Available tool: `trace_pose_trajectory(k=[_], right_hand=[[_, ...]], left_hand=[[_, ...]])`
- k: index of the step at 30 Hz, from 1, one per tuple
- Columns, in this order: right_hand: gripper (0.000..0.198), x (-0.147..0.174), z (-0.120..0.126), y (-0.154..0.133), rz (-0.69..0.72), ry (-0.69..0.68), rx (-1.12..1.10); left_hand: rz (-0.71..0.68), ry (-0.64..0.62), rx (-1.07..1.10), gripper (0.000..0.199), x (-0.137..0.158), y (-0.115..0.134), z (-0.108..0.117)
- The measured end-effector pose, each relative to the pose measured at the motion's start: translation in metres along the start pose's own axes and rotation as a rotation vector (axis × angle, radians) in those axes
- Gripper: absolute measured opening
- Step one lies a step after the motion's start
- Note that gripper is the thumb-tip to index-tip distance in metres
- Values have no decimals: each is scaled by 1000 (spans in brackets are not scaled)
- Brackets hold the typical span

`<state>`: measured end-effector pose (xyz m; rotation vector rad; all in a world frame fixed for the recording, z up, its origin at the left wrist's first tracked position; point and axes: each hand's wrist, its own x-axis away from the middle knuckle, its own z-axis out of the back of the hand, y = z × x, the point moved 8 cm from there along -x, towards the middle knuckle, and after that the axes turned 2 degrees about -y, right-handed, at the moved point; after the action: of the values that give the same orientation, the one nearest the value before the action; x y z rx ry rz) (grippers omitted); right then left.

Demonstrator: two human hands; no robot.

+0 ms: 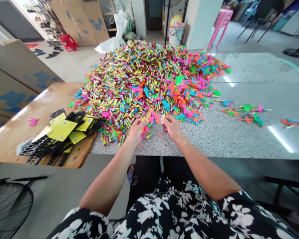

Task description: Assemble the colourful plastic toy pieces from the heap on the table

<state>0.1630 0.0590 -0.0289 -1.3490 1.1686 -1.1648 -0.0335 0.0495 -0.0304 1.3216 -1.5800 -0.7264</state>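
Head view: the right hand (173, 128) was closed in a pinch on a small pale tube (163, 117), over the stone bench (214, 139) near its front edge. The left hand (136, 131) was partly curled at pink plastic pieces (145, 131); whether it gripped one could not be determined. A large heap (129, 79) of tubes and coloured pieces lay beyond both hands. Yellow cards (62, 130) and black lattice frames (36, 147) lay on the wooden bench (35, 106) at left.
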Motion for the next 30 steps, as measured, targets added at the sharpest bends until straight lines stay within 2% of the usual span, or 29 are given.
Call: trace_pose_trajectory(k=[3, 7, 19, 27, 30], right_hand=[[30, 11, -4, 2, -11, 19, -238], [33, 16, -1, -1, 10, 30, -320], [37, 21, 12, 3, 58, 89, -344], [35, 38, 8, -2, 118, 175, -197], [33, 46, 8, 1, 104, 175, -181]], left_hand=[[-8, -51, 4, 50, 1, -3, -18], [-24, -90, -1, 45, 4, -4, -35], [-108, -63, -11, 41, 4, -7, -56], [-230, 46, -159, 32, 13, -13, -56], [-198, 48, -162, 32, 16, -22, -61]])
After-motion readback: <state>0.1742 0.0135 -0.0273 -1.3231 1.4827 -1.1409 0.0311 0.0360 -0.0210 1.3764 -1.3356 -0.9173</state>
